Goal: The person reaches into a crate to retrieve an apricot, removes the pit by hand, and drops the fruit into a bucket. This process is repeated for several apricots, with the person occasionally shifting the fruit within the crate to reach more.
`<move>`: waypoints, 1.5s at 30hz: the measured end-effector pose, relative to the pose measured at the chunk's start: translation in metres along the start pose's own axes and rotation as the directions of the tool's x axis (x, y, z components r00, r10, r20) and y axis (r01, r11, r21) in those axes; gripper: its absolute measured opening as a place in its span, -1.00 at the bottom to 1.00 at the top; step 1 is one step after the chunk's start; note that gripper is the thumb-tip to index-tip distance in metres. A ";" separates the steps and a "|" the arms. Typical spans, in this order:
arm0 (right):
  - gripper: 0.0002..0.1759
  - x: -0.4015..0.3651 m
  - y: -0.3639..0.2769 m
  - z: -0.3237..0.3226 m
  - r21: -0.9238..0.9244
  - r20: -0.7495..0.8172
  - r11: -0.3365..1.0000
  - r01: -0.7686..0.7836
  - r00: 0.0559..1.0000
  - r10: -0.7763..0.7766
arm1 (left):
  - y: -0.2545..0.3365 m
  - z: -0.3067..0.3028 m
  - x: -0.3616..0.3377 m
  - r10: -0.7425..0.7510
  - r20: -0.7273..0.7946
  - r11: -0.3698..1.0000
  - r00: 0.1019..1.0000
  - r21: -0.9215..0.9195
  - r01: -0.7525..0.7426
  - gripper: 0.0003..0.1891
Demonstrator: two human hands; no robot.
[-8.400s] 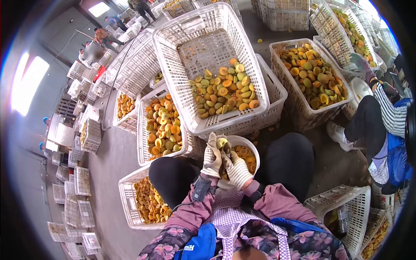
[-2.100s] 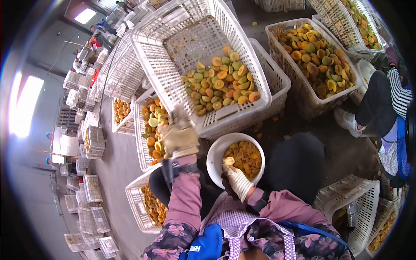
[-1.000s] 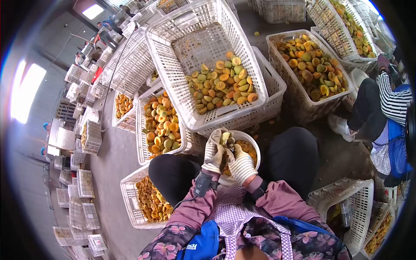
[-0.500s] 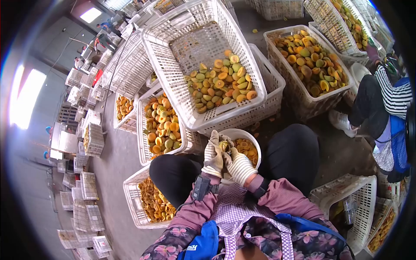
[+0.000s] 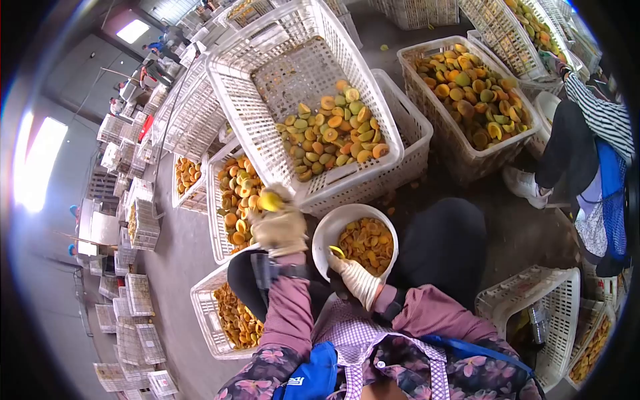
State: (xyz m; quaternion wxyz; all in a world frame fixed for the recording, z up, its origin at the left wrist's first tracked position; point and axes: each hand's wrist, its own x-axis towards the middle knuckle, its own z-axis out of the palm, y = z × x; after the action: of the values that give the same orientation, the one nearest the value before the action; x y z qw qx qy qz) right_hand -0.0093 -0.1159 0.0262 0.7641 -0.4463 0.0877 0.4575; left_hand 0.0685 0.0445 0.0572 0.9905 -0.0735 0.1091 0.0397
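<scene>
My left hand (image 5: 279, 227), in a soiled work glove and blurred by motion, is closed on a yellow peach half (image 5: 271, 201). It is above the near edge of a white crate of orange and green peach halves (image 5: 239, 190). My right hand (image 5: 360, 279), in a striped knit glove, is at the bucket's near rim. Its fingers are closed round a small curved yellow-edged thing (image 5: 337, 252), whose kind I cannot make out. The white bucket (image 5: 321, 233) stands between my knees with orange-brown fruit scraps (image 5: 367, 245) inside.
A large tilted crate (image 5: 233, 87) of cut peaches rests on another crate ahead. More peaches fill a crate (image 5: 470, 157) at right, near a seated co-worker in striped sleeves (image 5: 597, 107). A crate of scraps (image 5: 207, 320) stands left of my knee. Stacked crates (image 5: 137, 290) line the far left.
My hands were together over the bucket, working on a piece of fruit. They have parted: the left has swung left with the peach half, while the right has dropped slightly and stays by the bucket.
</scene>
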 end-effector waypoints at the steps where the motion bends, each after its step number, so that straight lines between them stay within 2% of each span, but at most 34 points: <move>1: -0.47 0.006 0.004 -0.006 0.152 -0.010 0.983 -0.103 0.994 0.106 | -0.003 0.014 0.013 0.276 0.019 0.944 0.961 0.180 -0.275 -0.63; 2: -0.49 0.013 0.001 -0.007 0.245 -0.104 0.964 -0.104 0.986 0.133 | -0.004 0.023 0.030 0.522 0.088 0.784 0.848 0.341 -0.518 -0.55; 3: -0.51 0.017 -0.003 -0.011 0.254 -0.089 0.962 -0.097 0.988 0.123 | 0.013 0.001 0.061 0.499 0.518 0.052 0.694 0.782 -0.621 -0.57; 4: -0.52 0.018 -0.008 -0.012 0.263 -0.075 0.960 -0.095 0.990 0.118 | 0.033 -0.024 0.095 0.317 0.660 -0.385 0.681 0.746 -0.544 -0.58; 5: -0.55 0.026 -0.003 -0.014 0.197 -0.078 0.979 -0.052 0.995 0.069 | 0.052 -0.049 0.130 0.118 0.767 -0.741 0.631 0.491 -0.458 -0.59; 6: -0.60 0.031 -0.003 -0.013 0.180 -0.103 0.983 -0.043 0.993 0.063 | 0.061 -0.059 0.168 0.020 0.589 -0.783 0.808 0.511 -0.354 -0.65; 7: -0.62 0.031 -0.007 -0.011 0.164 -0.118 0.985 -0.057 0.990 0.076 | 0.067 -0.069 0.202 0.057 0.392 -0.853 0.918 0.497 -0.159 -0.64; 8: -0.63 0.031 -0.012 -0.010 0.149 -0.133 0.987 -0.067 0.987 0.087 | 0.075 -0.081 0.237 0.091 0.173 -0.915 0.981 0.402 0.014 -0.62; 9: -0.65 0.036 -0.010 -0.011 0.146 -0.148 0.988 -0.050 0.986 0.072 | 0.076 -0.087 0.261 0.275 0.005 -0.932 0.961 0.248 0.265 -0.50; 10: -0.67 0.040 -0.009 -0.012 0.143 -0.160 0.989 -0.038 0.985 0.061 | 0.080 -0.089 0.261 0.214 -0.027 -0.967 0.976 0.137 0.216 -0.43; 11: -0.67 0.041 -0.011 -0.012 0.121 -0.170 0.991 -0.054 0.983 0.074 | 0.081 -0.094 0.261 0.159 -0.004 -0.984 0.987 -0.075 0.159 -0.39; 12: -0.67 0.043 -0.014 -0.012 0.120 -0.169 0.991 -0.056 0.983 0.076 | 0.080 -0.100 0.262 0.103 0.004 -0.952 0.995 -0.288 0.099 -0.36; 13: -0.67 0.044 -0.015 -0.012 0.122 -0.168 0.990 -0.064 0.982 0.084 | 0.068 -0.092 0.256 0.207 -0.022 -0.947 0.978 -0.256 0.195 -0.38; 14: -0.67 0.044 -0.014 -0.011 0.127 -0.166 0.989 -0.073 0.982 0.094 | 0.068 -0.083 0.252 0.209 -0.023 -0.946 0.978 -0.259 0.196 -0.38; 16: -0.68 0.045 -0.015 -0.010 0.135 -0.155 0.987 -0.085 0.982 0.106 | 0.074 -0.067 0.240 0.157 -0.264 -0.975 0.952 0.111 0.191 -0.42; 17: -0.68 0.046 -0.012 -0.010 0.140 -0.143 0.988 -0.066 0.986 0.086 | 0.083 -0.083 0.237 -0.036 -0.183 -0.954 0.983 0.301 0.021 -0.58; 18: -0.68 0.045 -0.011 -0.010 0.146 -0.132 0.988 -0.045 0.989 0.064 | 0.092 -0.096 0.238 -0.031 -0.179 -0.955 0.983 0.297 0.024 -0.58; 19: -0.68 0.040 -0.019 -0.011 0.120 -0.123 0.991 -0.060 0.990 0.075 | 0.076 -0.088 0.226 -0.114 0.000 -0.873 0.994 0.478 -0.100 -0.62; 20: -0.68 0.044 -0.016 -0.014 0.121 -0.122 0.991 -0.060 0.990 0.074 | 0.050 -0.077 0.209 -0.161 0.187 -0.749 0.969 0.616 -0.244 -0.66; 21: -0.68 0.052 -0.005 -0.020 -0.017 -0.219 0.984 0.176 0.960 -0.175 | 0.023 -0.063 0.186 -0.168 0.368 -0.591 0.915 0.705 -0.392 -0.70; 22: -0.67 0.057 0.003 -0.023 -0.171 -0.276 0.908 0.382 0.866 -0.416 | -0.004 -0.038 0.145 -0.118 0.267 -0.298 0.957 0.909 -0.290 -0.71; 23: -0.66 0.058 0.000 -0.025 -0.022 -0.305 0.935 0.353 0.889 -0.342 | -0.031 -0.012 0.104 -0.066 0.162 0.041 0.985 0.986 -0.160 -0.71; 24: -0.64 0.060 -0.004 -0.028 0.126 -0.323 0.940 0.319 0.909 -0.265 | -0.040 -0.028 0.084 -0.042 0.213 0.228 0.976 0.953 -0.199 -0.73; 26: -0.61 0.060 -0.006 -0.034 -0.203 -0.337 0.850 0.486 0.780 -0.527 | -0.049 -0.043 0.042 -0.068 0.135 0.116 0.988 0.985 -0.127 -0.67; 27: -0.54 0.057 -0.009 -0.035 -0.444 -0.287 0.733 0.515 0.694 -0.661 | -0.056 -0.048 0.024 -0.045 0.017 0.239 0.999 0.971 -0.006 -0.64; 28: -0.54 0.055 -0.006 -0.036 -0.445 -0.287 0.734 0.513 0.694 -0.660 | -0.061 -0.049 0.010 -0.035 -0.103 0.359 0.994 0.927 0.109 -0.61; 29: -0.53 0.055 -0.003 -0.037 -0.543 -0.258 0.723 0.427 0.735 -0.627 | -0.055 -0.059 0.010 -0.027 -0.141 0.437 0.990 0.889 0.138 -0.53; 30: -0.51 0.055 0.000 -0.037 -0.635 -0.231 0.694 0.339 0.775 -0.589 | -0.047 -0.067 0.009 0.011 -0.153 0.436 0.988 0.890 0.133 -0.53; 33: -0.53 0.042 -0.008 -0.029 -0.683 -0.213 0.667 0.298 0.792 -0.573 | -0.033 -0.076 0.003 0.058 -0.226 0.520 0.972 0.838 0.164 -0.56; 35: -0.56 0.025 -0.020 -0.020 -0.718 -0.229 0.648 0.252 0.795 -0.562 | -0.035 -0.076 -0.002 0.144 -0.296 0.593 0.944 0.790 0.157 -0.61; 39: -0.56 0.021 -0.023 -0.019 -0.783 -0.244 0.597 0.177 0.795 -0.555 | -0.040 -0.079 -0.014 0.156 -0.302 0.629 0.940 0.765 0.142 -0.61; 42: -0.55 0.025 -0.014 -0.021 -0.781 -0.215 0.596 0.188 0.814 -0.539 | -0.038 -0.084 -0.018 0.197 -0.311 0.590 0.930 0.795 0.141 -0.59; 44: -0.54 0.034 -0.003 -0.023 -0.646 -0.180 0.665 0.374 0.773 -0.609 | -0.043 -0.070 -0.022 0.173 -0.339 0.600 0.925 0.781 0.174 -0.58; 45: -0.54 0.038 0.001 -0.026 -0.645 -0.177 0.666 0.374 0.775 -0.607 | -0.042 -0.068 -0.022 0.131 -0.364 0.646 0.922 0.737 0.199 -0.58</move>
State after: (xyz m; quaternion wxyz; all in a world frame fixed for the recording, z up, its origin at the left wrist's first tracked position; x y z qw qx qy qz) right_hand 0.0186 -0.1121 -0.0101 0.6557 -0.7413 -0.0358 0.1386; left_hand 0.0370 -0.0086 0.0019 0.8876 0.3411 0.3063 -0.0441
